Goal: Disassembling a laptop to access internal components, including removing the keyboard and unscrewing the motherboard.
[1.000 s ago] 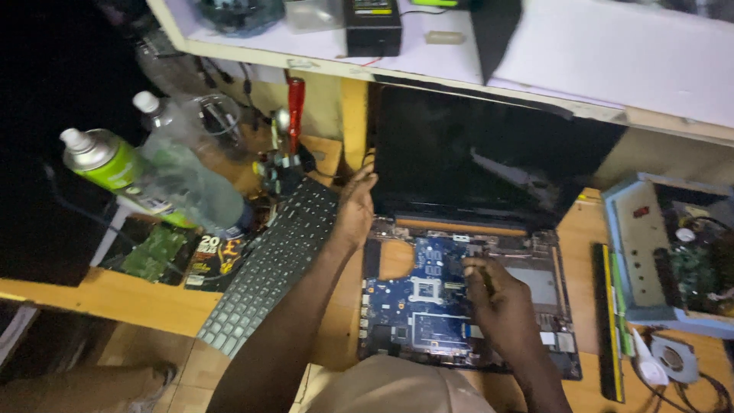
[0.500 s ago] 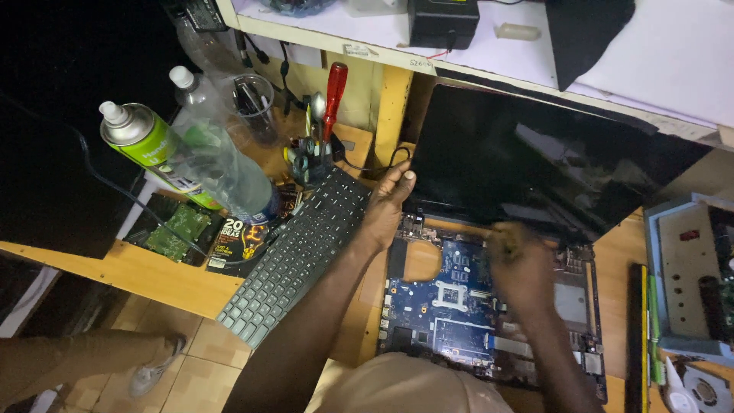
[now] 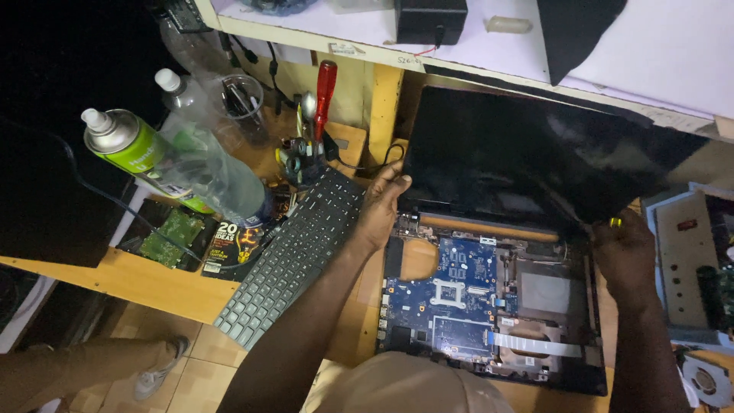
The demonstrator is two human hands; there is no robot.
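An opened laptop lies on the wooden bench, its blue motherboard [image 3: 451, 294] bare inside the black base [image 3: 569, 375]. The dark screen [image 3: 535, 153] stands tilted back behind it. My left hand [image 3: 382, 205] grips the screen's lower left corner by the hinge. At the base's right edge near the right hinge, my right hand [image 3: 625, 254] is closed on a small yellow-tipped tool [image 3: 615, 222], which is mostly hidden in the fingers. The detached black keyboard [image 3: 294, 252] lies slanted just left of my left forearm.
A red-handled screwdriver [image 3: 325, 95] stands in a tool cup behind the keyboard. A green spray can [image 3: 130, 149], a plastic bottle [image 3: 206, 157], a green circuit board [image 3: 170, 233] and a magazine [image 3: 237, 243] crowd the left. Another opened device [image 3: 684, 260] and a fan [image 3: 707, 378] sit right.
My right hand has left the middle of the motherboard and gone to the base's right edge. My left hand has stayed at the screen's lower left corner.
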